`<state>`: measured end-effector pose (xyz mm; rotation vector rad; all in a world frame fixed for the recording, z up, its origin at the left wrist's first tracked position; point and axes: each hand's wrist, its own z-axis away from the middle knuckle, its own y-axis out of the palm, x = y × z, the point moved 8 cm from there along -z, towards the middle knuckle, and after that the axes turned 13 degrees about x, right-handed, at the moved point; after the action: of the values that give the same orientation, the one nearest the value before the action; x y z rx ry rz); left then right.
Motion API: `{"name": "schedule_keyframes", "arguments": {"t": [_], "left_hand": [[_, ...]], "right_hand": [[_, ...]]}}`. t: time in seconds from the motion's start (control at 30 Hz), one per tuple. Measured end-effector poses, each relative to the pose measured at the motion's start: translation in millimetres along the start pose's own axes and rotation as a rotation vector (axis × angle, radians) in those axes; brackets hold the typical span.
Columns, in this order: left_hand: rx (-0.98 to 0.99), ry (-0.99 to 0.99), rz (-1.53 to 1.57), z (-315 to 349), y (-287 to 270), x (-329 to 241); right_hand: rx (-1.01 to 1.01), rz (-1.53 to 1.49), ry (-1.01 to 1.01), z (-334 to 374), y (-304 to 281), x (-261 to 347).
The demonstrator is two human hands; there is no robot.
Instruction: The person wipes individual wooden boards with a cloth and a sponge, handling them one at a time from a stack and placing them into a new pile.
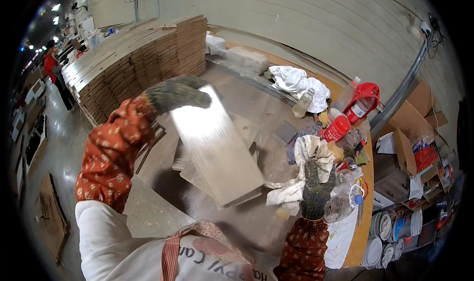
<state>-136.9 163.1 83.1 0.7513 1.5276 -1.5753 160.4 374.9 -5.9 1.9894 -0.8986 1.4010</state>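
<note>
My left hand, in a dark knit glove, grips the far left end of a long pale wood-grain panel. Its surface shines with glare near the hand. The panel lies slanted over other flat boards, its near end toward me. On the right, my right hand, gloved alike, is closed on a crumpled white cloth. A loose end of this cloth hangs toward the panel, beside its near right corner. Both forearms wear red patterned sleeve covers.
A tall stack of panels stands at the back left. Red-capped bottles, a clear bottle and white cloths crowd the table's right side. Cardboard boxes and buckets sit farther right. A person in red stands far left.
</note>
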Motion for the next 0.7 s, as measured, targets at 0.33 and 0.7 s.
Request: {"name": "schedule_keyframes", "arguments": {"t": [0.33, 0.7], "left_hand": [[-0.607, -0.026, -0.882, 42.9, 44.0, -2.9], [-0.389, -0.215, -0.619, 50.7, 94.1, -14.2]], "right_hand": [[0.526, 0.136, -0.103, 21.5, 76.0, 20.9], [1.142, 0.510, -0.623, 61.3, 141.7, 53.1]]}}
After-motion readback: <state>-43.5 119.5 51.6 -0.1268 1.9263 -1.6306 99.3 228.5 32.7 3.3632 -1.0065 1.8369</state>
